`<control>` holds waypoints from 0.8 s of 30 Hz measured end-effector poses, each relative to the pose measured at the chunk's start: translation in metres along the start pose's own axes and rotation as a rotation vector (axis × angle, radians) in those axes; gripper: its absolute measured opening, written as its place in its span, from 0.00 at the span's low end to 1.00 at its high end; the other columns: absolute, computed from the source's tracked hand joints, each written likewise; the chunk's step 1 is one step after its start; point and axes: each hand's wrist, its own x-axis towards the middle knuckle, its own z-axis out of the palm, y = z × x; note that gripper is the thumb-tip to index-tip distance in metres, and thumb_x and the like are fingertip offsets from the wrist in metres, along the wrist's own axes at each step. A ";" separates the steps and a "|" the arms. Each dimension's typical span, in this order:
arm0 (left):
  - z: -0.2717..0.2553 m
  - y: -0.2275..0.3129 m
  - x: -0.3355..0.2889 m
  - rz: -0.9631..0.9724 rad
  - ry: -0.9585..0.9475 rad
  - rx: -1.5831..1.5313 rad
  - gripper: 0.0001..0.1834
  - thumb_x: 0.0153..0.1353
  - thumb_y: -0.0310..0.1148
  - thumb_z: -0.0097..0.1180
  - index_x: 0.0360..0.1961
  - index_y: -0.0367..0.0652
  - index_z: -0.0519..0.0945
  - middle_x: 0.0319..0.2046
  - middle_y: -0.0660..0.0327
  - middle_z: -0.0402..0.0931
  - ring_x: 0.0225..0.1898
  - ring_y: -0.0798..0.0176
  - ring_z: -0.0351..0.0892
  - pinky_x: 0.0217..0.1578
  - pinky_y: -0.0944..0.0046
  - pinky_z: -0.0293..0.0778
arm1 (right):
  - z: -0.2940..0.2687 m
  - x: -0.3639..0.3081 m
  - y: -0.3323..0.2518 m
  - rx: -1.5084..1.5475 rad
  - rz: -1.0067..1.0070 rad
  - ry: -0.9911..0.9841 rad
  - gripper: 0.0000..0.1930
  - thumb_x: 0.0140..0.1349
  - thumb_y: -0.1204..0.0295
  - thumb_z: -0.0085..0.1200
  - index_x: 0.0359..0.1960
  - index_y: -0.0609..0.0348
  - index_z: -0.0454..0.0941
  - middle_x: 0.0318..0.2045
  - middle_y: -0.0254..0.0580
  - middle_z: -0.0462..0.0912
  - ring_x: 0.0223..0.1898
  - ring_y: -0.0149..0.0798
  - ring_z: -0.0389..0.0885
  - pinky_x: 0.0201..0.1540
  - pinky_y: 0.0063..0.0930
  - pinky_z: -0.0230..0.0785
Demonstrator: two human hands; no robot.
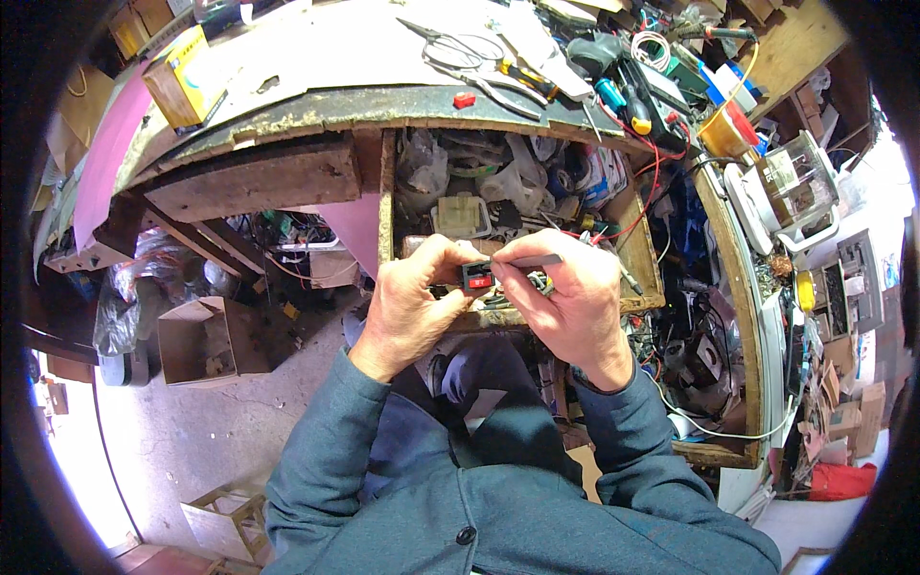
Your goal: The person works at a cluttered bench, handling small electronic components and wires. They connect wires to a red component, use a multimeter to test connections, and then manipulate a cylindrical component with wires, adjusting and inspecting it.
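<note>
My left hand (410, 297) pinches a small black part with a red face (477, 280) between thumb and fingers, above the open drawer. My right hand (570, 302) is closed on a slim, flat, dark grey tool (529, 260). Its tip meets the top edge of the black and red part; the exact kind of tool cannot be made out. Below the hands, the wooden drawer (387, 192) holds plastic bags (422, 168), a clear lidded box (460, 217) and loose small parts.
On the bench (326, 101) lie scissors (460, 48), pliers (494, 91), a yellow-handled screwdriver (529, 80) and a red block (464, 100). A yellow box (185, 81) stands at the far left. Red wires (656, 177) cross the drawer's right side. A cardboard box (206, 340) sits on the floor.
</note>
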 end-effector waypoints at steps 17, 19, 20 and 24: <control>0.001 -0.006 0.001 0.031 0.016 -0.027 0.15 0.56 0.16 0.64 0.45 0.35 0.80 0.41 0.55 0.87 0.44 0.62 0.88 0.46 0.64 0.83 | 0.000 -0.001 0.002 -0.001 -0.051 0.019 0.11 0.56 0.82 0.64 0.42 0.62 0.81 0.32 0.47 0.85 0.31 0.45 0.86 0.35 0.33 0.78; 0.001 -0.005 0.001 0.021 0.019 -0.033 0.15 0.56 0.16 0.63 0.45 0.35 0.80 0.41 0.55 0.87 0.45 0.62 0.88 0.46 0.64 0.83 | 0.000 0.000 0.002 -0.002 -0.057 0.022 0.11 0.56 0.82 0.64 0.41 0.62 0.81 0.32 0.47 0.84 0.32 0.45 0.86 0.35 0.33 0.78; 0.000 -0.004 0.001 0.018 0.016 -0.030 0.15 0.56 0.16 0.63 0.45 0.35 0.80 0.41 0.55 0.87 0.45 0.62 0.88 0.46 0.64 0.83 | 0.000 0.000 0.002 -0.002 -0.060 0.024 0.11 0.56 0.81 0.64 0.41 0.62 0.81 0.32 0.47 0.84 0.32 0.46 0.86 0.35 0.33 0.78; 0.000 -0.001 0.000 0.009 0.007 -0.030 0.15 0.56 0.16 0.63 0.45 0.35 0.80 0.40 0.56 0.87 0.44 0.63 0.88 0.46 0.64 0.83 | -0.001 0.001 0.001 0.004 -0.050 0.020 0.10 0.56 0.81 0.64 0.41 0.62 0.81 0.32 0.47 0.84 0.32 0.46 0.86 0.35 0.33 0.78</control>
